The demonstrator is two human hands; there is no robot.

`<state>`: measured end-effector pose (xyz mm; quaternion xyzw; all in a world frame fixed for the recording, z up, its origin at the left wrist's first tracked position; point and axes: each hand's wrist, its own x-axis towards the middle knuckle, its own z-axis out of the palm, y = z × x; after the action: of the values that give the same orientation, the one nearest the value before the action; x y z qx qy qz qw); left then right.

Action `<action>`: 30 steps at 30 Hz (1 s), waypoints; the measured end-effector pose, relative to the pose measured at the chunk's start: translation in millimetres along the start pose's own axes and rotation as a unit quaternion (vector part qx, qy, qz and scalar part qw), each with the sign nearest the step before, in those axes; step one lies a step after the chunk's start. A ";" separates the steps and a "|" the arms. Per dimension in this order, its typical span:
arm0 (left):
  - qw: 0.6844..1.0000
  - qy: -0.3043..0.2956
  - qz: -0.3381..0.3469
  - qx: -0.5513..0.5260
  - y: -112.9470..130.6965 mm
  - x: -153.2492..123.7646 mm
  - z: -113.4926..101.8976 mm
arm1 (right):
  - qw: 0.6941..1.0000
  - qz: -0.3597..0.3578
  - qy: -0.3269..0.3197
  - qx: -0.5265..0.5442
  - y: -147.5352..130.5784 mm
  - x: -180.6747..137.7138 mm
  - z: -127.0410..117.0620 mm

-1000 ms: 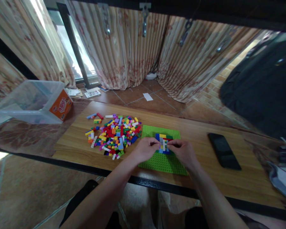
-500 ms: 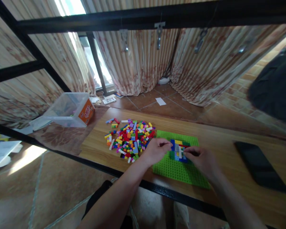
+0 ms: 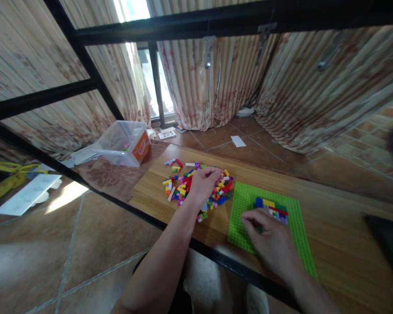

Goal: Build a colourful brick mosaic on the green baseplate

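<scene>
Green baseplate (image 3: 291,226) under flat rt hand (image 3: 270,240); lt hand (image 3: 205,183) over brick pile (image 3: 199,187).

brick pile (image 3: 196,185) left of baseplate (image 3: 293,222), bin (image 3: 124,137) far left

Glossy plastic bricks (image 3: 196,185), studded plastic baseplate (image 3: 242,209), smooth wood-grain table (image 3: 334,226), pleated cloth curtains (image 3: 216,83)

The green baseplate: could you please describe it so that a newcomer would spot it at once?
On the wooden table, right of the loose brick pile, lies the green baseplate under the right hand. It alone is flat, studded and bright green.
</scene>
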<state>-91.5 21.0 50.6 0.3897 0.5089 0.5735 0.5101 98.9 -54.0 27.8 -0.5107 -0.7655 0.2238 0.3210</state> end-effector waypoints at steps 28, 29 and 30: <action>0.998 -0.017 0.000 0.064 4.4 -3.0 -16.0 | 0.989 -0.068 0.009 -0.133 0.5 34.6 56.1; 0.997 -0.021 0.001 0.069 3.8 -3.1 -15.9 | 0.989 -0.068 0.008 -0.130 0.6 34.6 56.4; 0.997 -0.024 0.002 0.075 3.1 -3.0 -15.8 | 0.989 -0.068 0.007 -0.128 0.4 34.6 56.5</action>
<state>-106.8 15.3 51.1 0.4418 0.5368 0.5255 0.4904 49.1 -22.7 -2.6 -0.4957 -0.8187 0.0985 0.2728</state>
